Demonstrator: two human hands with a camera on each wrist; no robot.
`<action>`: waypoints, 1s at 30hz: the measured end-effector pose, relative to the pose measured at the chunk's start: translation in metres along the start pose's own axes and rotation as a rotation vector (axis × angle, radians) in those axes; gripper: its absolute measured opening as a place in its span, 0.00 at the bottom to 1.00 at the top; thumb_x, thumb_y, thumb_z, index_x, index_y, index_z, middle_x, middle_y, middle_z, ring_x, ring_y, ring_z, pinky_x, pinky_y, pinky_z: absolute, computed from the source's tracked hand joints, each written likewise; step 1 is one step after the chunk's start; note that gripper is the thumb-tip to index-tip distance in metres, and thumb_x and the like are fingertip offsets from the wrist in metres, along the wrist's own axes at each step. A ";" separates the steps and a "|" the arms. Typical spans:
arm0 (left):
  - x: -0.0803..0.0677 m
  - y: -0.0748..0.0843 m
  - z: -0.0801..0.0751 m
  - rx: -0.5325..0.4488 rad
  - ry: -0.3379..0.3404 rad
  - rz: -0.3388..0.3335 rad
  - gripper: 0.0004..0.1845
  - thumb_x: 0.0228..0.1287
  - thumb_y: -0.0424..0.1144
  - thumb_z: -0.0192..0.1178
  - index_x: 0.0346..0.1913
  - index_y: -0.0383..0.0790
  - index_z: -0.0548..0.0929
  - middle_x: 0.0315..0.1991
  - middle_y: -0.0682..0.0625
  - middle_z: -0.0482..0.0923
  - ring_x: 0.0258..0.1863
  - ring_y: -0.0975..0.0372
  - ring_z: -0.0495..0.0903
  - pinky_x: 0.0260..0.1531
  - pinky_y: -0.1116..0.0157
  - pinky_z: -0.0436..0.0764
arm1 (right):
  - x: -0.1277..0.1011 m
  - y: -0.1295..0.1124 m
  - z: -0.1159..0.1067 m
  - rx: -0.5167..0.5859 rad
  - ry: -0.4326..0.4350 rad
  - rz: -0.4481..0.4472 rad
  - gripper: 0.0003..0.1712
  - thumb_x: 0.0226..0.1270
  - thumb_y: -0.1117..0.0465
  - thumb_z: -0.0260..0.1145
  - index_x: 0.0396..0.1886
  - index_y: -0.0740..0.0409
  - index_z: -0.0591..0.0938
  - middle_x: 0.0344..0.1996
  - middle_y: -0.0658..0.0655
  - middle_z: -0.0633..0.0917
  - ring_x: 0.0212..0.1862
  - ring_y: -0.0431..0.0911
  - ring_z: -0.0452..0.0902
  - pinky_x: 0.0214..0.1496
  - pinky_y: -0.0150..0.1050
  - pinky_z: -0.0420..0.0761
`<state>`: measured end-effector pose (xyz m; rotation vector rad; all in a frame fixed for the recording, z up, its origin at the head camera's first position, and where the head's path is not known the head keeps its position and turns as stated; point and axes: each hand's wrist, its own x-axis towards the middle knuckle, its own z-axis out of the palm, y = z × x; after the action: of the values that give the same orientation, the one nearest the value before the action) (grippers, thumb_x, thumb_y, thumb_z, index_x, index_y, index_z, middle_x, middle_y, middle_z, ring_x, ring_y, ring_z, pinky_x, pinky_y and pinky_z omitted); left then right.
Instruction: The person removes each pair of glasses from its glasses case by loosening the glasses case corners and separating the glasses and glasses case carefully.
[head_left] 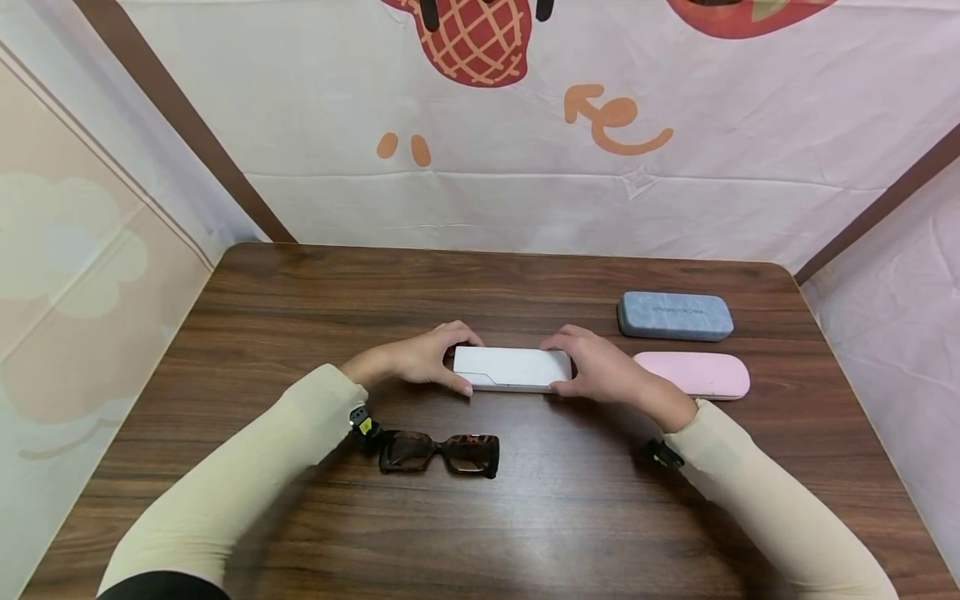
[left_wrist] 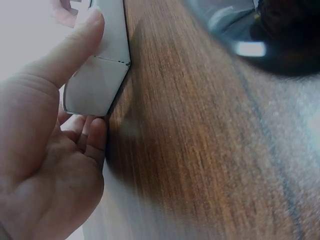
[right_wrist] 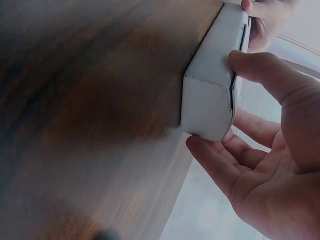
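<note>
My left hand (head_left: 420, 360) and right hand (head_left: 600, 371) hide both ends of the smooth white case (head_left: 513, 367); fingers (right_wrist: 260, 67) clamped around it.

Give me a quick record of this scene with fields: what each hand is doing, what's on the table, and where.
left hand: grips the left end of the white case, thumb on its near edge
right hand: grips the right end of the white case
white case: closed, lying flat at mid table
sunglasses: dark tortoiseshell, near side of the case, untouched
blue case: closed, far right
pink case: closed, in front of the blue case, right of the right hand
</note>
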<state>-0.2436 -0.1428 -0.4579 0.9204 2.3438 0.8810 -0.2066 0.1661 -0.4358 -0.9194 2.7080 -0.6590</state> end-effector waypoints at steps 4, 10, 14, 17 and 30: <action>0.000 0.002 -0.002 0.010 -0.012 -0.003 0.35 0.55 0.45 0.79 0.63 0.39 0.76 0.60 0.45 0.71 0.59 0.52 0.69 0.60 0.54 0.68 | -0.001 -0.002 0.002 -0.010 -0.013 0.009 0.32 0.60 0.59 0.77 0.64 0.61 0.79 0.54 0.60 0.80 0.51 0.50 0.78 0.53 0.48 0.79; 0.000 0.004 -0.003 0.025 -0.022 -0.008 0.35 0.55 0.44 0.78 0.63 0.39 0.76 0.60 0.44 0.72 0.59 0.52 0.69 0.60 0.54 0.68 | -0.001 -0.005 0.003 -0.038 -0.015 0.007 0.34 0.60 0.59 0.77 0.66 0.63 0.77 0.56 0.63 0.80 0.55 0.53 0.78 0.55 0.50 0.79; 0.000 0.007 -0.004 0.027 -0.025 -0.008 0.35 0.55 0.44 0.78 0.63 0.39 0.76 0.59 0.45 0.72 0.58 0.53 0.70 0.60 0.54 0.68 | -0.002 -0.006 0.002 -0.044 -0.013 0.005 0.35 0.60 0.59 0.77 0.66 0.64 0.77 0.56 0.63 0.80 0.55 0.53 0.78 0.55 0.51 0.79; 0.000 0.008 -0.004 0.031 -0.026 -0.002 0.34 0.55 0.45 0.78 0.62 0.39 0.76 0.58 0.45 0.73 0.57 0.53 0.70 0.59 0.55 0.69 | -0.002 -0.007 0.002 -0.045 -0.010 0.005 0.35 0.60 0.59 0.77 0.66 0.64 0.77 0.56 0.63 0.81 0.55 0.53 0.78 0.55 0.51 0.79; -0.003 0.015 0.001 0.159 -0.001 0.047 0.35 0.56 0.44 0.77 0.62 0.35 0.73 0.56 0.44 0.74 0.56 0.52 0.71 0.58 0.52 0.71 | -0.001 -0.006 0.002 -0.047 -0.012 0.000 0.35 0.59 0.58 0.77 0.65 0.63 0.78 0.53 0.61 0.82 0.52 0.51 0.79 0.53 0.49 0.80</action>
<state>-0.2348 -0.1358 -0.4478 1.0427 2.4276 0.7200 -0.2015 0.1617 -0.4344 -0.9313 2.7233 -0.5904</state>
